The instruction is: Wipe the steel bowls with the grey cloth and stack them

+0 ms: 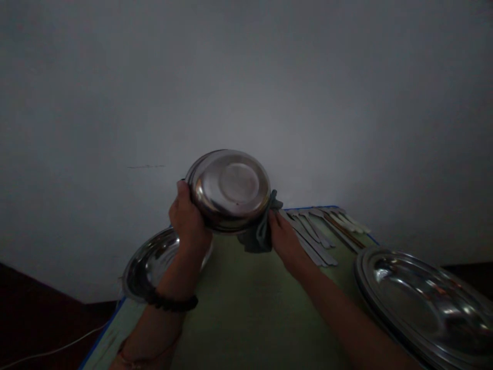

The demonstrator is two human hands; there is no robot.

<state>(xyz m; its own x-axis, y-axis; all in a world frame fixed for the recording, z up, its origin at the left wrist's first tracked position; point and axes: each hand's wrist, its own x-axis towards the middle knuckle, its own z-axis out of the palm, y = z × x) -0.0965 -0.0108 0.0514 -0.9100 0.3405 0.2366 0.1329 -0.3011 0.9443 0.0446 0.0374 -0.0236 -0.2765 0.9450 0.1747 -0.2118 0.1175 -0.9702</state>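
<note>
A shiny metal dish (234,187) is held up above the table, tilted with its round underside facing me. My left hand (188,218) is closed on the dish's left edge. A dark grey-green cloth (259,239) hangs at the dish's lower right edge. My right hand (283,234) is closed on this cloth and presses it against the rim; its fingertips are partly hidden. A second rim line shows along the dish's upper left, and I cannot tell whether another dish is behind it.
On the green table (258,308), a wide metal basin (148,264) stands at left, partly behind my left arm. Several metal utensils (311,234) lie at the back right. Stacked oval metal trays (419,303) are at right. A grey wall (246,82) rises behind; a white cable (57,351) runs at lower left.
</note>
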